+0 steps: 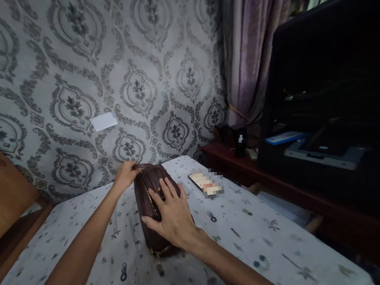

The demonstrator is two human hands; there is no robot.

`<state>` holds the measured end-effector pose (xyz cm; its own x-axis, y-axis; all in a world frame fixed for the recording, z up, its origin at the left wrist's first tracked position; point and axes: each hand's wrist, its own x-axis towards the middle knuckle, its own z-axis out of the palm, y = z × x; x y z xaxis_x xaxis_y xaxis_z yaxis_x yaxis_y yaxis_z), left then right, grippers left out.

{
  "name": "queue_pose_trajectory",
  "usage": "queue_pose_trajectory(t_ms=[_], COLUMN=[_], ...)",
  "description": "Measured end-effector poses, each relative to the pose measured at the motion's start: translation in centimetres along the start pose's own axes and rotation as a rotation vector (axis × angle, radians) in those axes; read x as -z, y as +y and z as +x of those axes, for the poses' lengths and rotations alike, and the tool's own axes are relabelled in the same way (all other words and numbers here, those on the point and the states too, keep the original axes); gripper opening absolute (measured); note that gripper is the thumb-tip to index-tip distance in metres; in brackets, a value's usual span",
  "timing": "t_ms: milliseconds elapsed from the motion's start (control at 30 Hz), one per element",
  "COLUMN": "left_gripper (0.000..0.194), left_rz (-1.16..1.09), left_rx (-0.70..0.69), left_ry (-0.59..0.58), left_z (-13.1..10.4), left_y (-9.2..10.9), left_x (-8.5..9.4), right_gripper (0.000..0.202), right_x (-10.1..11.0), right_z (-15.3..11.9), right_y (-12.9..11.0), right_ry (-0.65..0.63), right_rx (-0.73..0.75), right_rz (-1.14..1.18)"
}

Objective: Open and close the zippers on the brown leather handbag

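The brown bag (144, 205) is laid at 12 o'clock on the patterned cloth (137, 257). Its handle (147, 166) is gripped at 11 o'clock by the left hand's (126, 174) curled fingers. The right hand (174, 213), fingers spread, is laid on top, presumably for steadying. The phone (198, 182) is positioned at 2 o'clock.

In the middle of the picture, a brown bag (144, 203) sits on a white cloth (234, 254) with little patterns. The left hand (125, 175) holds the bag's strap (145, 165), and the right hand (175, 213) lies spread on top. A phone (198, 180) lies right of the middle, and a purple curtain (247, 43) hangs at the upper right.
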<state>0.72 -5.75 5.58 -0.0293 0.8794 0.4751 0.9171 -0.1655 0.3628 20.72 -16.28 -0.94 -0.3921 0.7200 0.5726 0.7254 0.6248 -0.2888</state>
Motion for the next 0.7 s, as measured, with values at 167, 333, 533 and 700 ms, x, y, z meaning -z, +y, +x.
queue_pose_trajectory(t_ms=[167, 333, 533, 700], left_gripper=[0.020, 0.012, 0.027, 0.019], left_rz=[-0.023, 0.040, -0.001, -0.134], left_rx=[-0.015, -0.075, -0.170, -0.222], left_ry=[-0.067, -0.075, -0.102, -0.141], left_z=[-0.4, -0.5, 0.2, 1.1], left_y=[0.0, 1.6, 4.5, 5.0], left_x=[0.4, 1.0, 0.2, -1.0], right_gripper=[0.073, 0.080, 0.085, 0.084], right_x=[-0.2, -0.3, -0.6, -1.0], right_z=[0.0, -0.4, -1.2, -1.1], right_y=[0.1, 0.5, 0.7, 0.9], right_ry=[0.019, 0.030, 0.063, 0.080], right_rx=[0.011, 0.020, -0.028, -0.021], right_rz=[0.003, 0.003, -0.017, -0.002])
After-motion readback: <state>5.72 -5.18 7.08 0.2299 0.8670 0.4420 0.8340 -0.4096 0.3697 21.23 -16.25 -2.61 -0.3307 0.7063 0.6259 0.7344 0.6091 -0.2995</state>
